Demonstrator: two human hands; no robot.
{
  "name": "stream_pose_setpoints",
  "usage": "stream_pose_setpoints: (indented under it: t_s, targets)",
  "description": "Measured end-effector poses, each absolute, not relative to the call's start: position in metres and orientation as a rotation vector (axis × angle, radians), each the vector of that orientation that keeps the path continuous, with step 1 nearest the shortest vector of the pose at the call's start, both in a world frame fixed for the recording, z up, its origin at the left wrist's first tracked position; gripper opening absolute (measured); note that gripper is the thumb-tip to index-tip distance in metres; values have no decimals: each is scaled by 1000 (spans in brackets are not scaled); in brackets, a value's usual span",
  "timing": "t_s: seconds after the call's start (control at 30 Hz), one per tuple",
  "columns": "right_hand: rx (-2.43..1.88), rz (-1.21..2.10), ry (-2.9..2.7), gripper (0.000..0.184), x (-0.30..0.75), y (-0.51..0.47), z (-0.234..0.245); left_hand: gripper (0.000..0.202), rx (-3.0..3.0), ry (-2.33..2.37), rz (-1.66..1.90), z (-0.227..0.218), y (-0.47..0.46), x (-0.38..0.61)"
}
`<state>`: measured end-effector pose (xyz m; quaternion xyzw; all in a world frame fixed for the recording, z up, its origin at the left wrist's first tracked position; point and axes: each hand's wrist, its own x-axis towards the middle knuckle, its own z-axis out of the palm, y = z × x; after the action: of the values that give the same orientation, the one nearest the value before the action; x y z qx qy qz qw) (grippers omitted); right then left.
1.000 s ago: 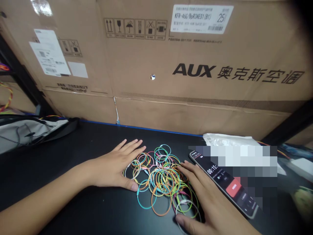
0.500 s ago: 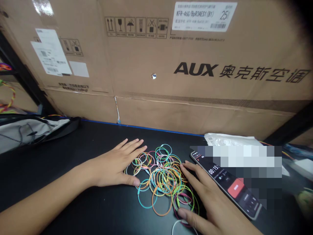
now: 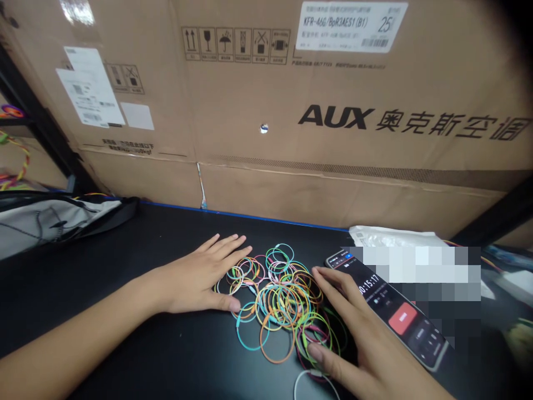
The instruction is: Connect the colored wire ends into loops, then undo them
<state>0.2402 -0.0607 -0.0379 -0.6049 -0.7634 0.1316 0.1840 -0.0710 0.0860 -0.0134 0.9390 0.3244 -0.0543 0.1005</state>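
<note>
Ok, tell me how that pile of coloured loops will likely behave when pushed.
The pile of coloured loops would probably shift as a loose tangle, since many loops overlap. Each is likely light and springy, being thin yet holding a rounded outline. They'd probably slide rather than roll, as the outer ones appear to lie flat on the black tabletop.

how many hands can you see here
2: the left hand at the left of the pile of colored rings, the right hand at its right, beside the phone.
</note>
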Motion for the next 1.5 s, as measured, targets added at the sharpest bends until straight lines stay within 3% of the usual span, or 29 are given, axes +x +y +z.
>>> stream_pose_setpoints:
  t_s: [0.23,0.43,1.5]
  targets:
    - [-1680,404,-2194,61,239,-60,-35,99,2759,937,-136,-10,84,-71]
    - [-1656,338,-2226,52,240,-58,-42,98,2780,914,-90,-15,85,-74]
    - [-1622,197,-2283,50,242,-53,-43,97,2781,896,-36,-17,85,-74]
